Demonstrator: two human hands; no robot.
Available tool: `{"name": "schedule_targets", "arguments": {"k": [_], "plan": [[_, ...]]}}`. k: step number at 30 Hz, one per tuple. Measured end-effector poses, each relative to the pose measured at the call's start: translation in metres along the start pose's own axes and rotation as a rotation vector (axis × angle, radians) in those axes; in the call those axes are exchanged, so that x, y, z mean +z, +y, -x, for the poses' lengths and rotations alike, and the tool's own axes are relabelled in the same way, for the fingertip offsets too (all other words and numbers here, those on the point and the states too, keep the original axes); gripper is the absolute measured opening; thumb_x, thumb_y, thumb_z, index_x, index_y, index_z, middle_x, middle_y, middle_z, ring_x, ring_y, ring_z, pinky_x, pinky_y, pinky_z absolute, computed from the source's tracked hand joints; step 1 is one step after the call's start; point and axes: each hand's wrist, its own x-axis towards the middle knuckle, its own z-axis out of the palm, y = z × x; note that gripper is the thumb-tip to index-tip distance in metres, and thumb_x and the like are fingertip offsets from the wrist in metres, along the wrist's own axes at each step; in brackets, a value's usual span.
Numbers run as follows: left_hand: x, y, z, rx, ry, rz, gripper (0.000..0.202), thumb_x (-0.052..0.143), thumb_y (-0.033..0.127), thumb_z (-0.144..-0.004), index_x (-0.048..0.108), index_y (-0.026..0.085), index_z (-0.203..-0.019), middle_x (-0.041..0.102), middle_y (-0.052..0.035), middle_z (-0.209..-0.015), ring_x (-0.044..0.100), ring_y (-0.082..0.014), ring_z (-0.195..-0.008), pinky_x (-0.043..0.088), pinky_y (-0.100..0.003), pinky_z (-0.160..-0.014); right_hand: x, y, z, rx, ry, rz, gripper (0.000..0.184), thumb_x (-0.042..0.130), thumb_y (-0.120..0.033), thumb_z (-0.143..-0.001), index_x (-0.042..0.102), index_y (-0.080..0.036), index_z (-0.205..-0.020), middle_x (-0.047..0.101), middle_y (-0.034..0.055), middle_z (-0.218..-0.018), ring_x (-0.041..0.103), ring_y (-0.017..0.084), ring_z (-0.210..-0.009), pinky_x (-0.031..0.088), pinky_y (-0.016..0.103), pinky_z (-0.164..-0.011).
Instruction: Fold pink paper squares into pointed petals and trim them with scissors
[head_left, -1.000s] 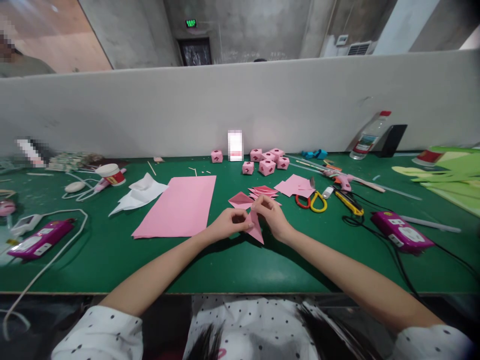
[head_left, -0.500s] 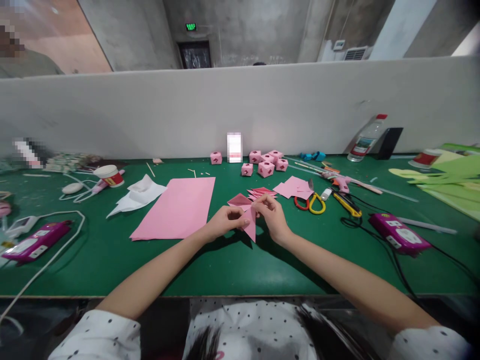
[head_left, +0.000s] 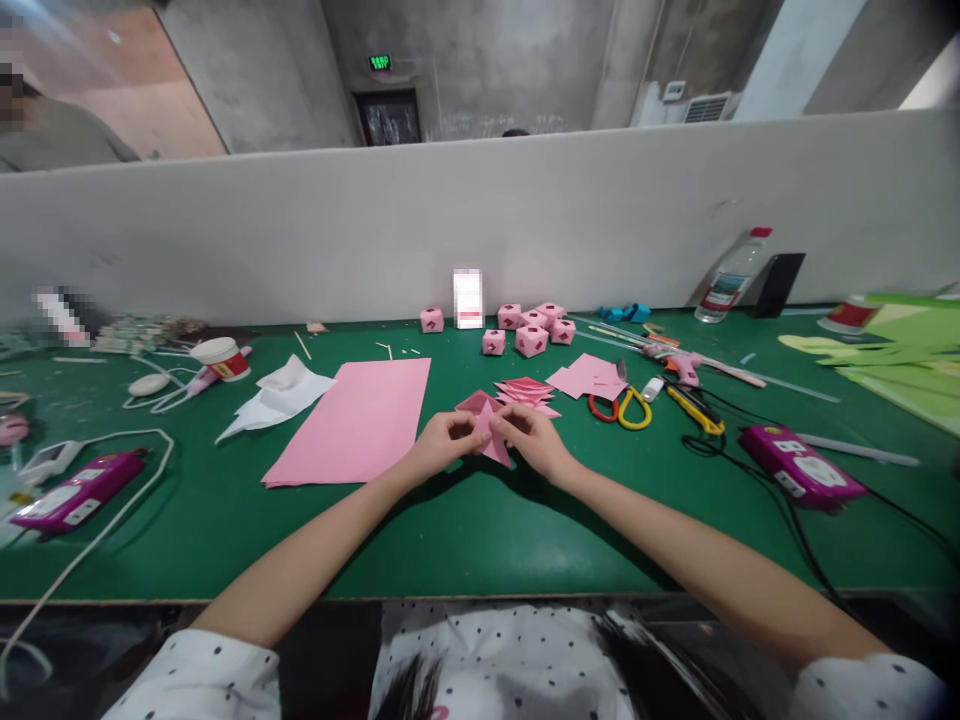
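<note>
near: your left hand and right hand meet over the green table; both pinch one folded pink paper piece by its upper edges; it lies between them, tip slanting toward you | far: stack of folded pink pieces just behind; pink paper cubes beyond

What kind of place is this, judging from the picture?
Probably a shared craft workbench: small folded pink paper cubes, red-and-yellow-handled scissors on a green tabletop, and the left hand and right hand pinching a folded pink paper piece.
</note>
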Motion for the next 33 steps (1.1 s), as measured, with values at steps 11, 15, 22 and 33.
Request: {"name": "schedule_targets", "arguments": {"k": [11, 15, 22, 33], "plan": [[0.000, 0.006, 0.008, 0.299, 0.253, -0.313, 0.019, 0.063, 0.036, -0.086, 0.070, 0.019, -0.084, 0.070, -0.0026, -0.081, 0.062, -0.0159, -0.077, 0.047, -0.027, -0.071, -0.004, -0.015, 0.008, -0.290, -0.104, 0.563, 0.010, 0.055, -0.022, -0.086, 0.063, -0.018, -0.080, 0.066, 0.0018, -0.076, 0.057, 0.014, -0.066, 0.041, 0.025, -0.061], [0.001, 0.004, 0.009, 0.429, 0.301, -0.441, 0.014, 0.061, 0.031, -0.088, 0.069, 0.020, -0.089, 0.071, -0.0030, -0.083, 0.062, -0.0164, -0.080, 0.048, -0.030, -0.074, -0.005, -0.014, 0.008, -0.343, -0.056, 0.645, 0.009, 0.055, -0.024, -0.089, 0.062, -0.019, -0.086, 0.067, 0.0039, -0.082, 0.061, 0.016, -0.074, 0.045, 0.028, -0.068], [-0.003, -0.001, 0.008, 0.613, 0.262, -0.747, 0.011, 0.059, 0.026, -0.089, 0.067, 0.020, -0.093, 0.071, -0.0043, -0.088, 0.061, -0.0189, -0.087, 0.046, -0.033, -0.078, -0.008, -0.011, 0.008, -0.480, -0.011, 0.803, 0.008, 0.055, -0.024, -0.090, 0.062, -0.019, -0.088, 0.067, 0.0069, -0.086, 0.060, 0.021, -0.083, 0.045, 0.033, -0.077], [-0.012, 0.003, 0.004, 0.409, 0.423, -0.869, 0.015, 0.053, 0.022, -0.087, 0.059, 0.019, -0.073, 0.063, -0.0031, -0.074, 0.056, -0.0183, -0.076, 0.041, -0.032, -0.073, -0.006, -0.018, 0.009, -0.462, -0.014, 0.830, 0.010, 0.056, -0.023, -0.088, 0.059, -0.021, -0.079, 0.066, 0.0056, -0.080, 0.057, 0.021, -0.079, 0.043, 0.033, -0.074]]}}
